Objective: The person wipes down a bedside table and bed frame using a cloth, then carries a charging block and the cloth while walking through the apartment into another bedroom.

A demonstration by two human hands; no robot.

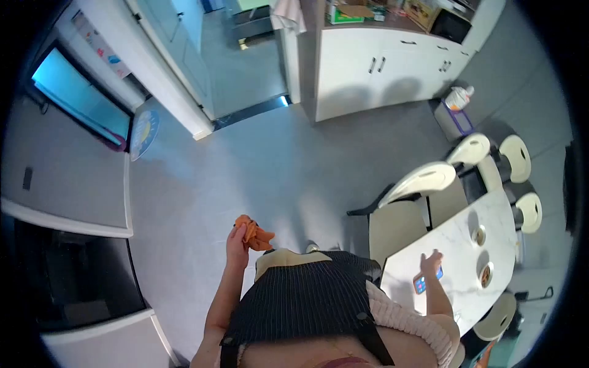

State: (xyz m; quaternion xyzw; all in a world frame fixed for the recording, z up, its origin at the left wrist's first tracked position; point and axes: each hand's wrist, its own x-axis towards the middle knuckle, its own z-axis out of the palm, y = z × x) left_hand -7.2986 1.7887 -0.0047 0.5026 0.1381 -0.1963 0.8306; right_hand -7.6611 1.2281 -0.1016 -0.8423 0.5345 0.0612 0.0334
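Note:
My left hand [236,245] is closed around a crumpled orange cloth [254,236], held over the grey floor. On the right, my right hand [431,262] reaches over the white marbled table [402,273], its fingers apart. Partly beneath that hand and wrist lies a phone [420,284] with a lit screen. Whether the hand touches the phone cannot be made out. Farther right on the table stand two small bowls, one pale inside [479,235] and one with brown contents [486,276]. A dark striped apron [307,300] covers my front.
White chairs [399,227] surround the table. Beyond them stand a bin [454,121] and a white cabinet [350,73] with items on its counter. An open door [175,55] and doorway lie ahead. A dark screen [67,276] is at the left.

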